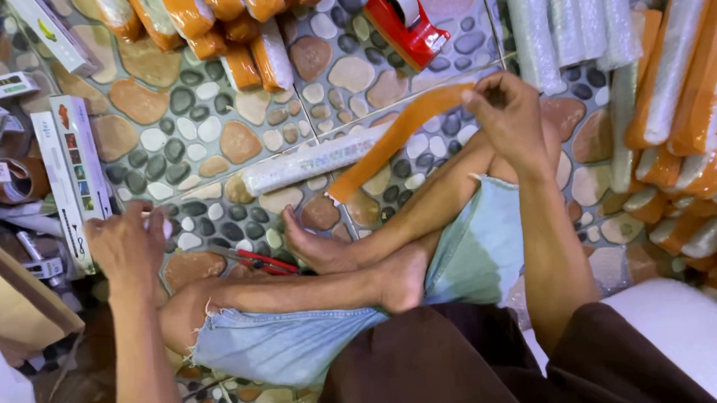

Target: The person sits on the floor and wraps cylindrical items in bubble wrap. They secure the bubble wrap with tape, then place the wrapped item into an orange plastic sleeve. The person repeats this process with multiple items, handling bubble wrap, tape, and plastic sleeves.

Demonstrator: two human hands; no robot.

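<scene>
You sit cross-legged on the pebble-patterned tile floor, and nearest to you lies the rounded white roll of bubble wrap by your right side. A pair of red-handled scissors lies on the floor just beside your foot.

Your left hand is turned palm down with the fingers spread loosely, resting on one slim white printed carton at your left knee; whether it grips it, you cannot tell from this angle. Several more cartons of the same kind lie scattered farther left; the pile is too jumbled to count.

Your right hand is pinched shut on the upper end of one long strip of orange-brown packing tape, which runs down and left toward your shin. Touching that strip lies one long parcel wrapped in clear bubble wrap.

Farther off stands one red tape dispenser with a grey roll. At the top lie about nine orange-taped wrapped parcels, and four clear-wrapped rolls beside them. To the right a larger heap of orange-and-white parcels overlaps too much to count.
</scene>
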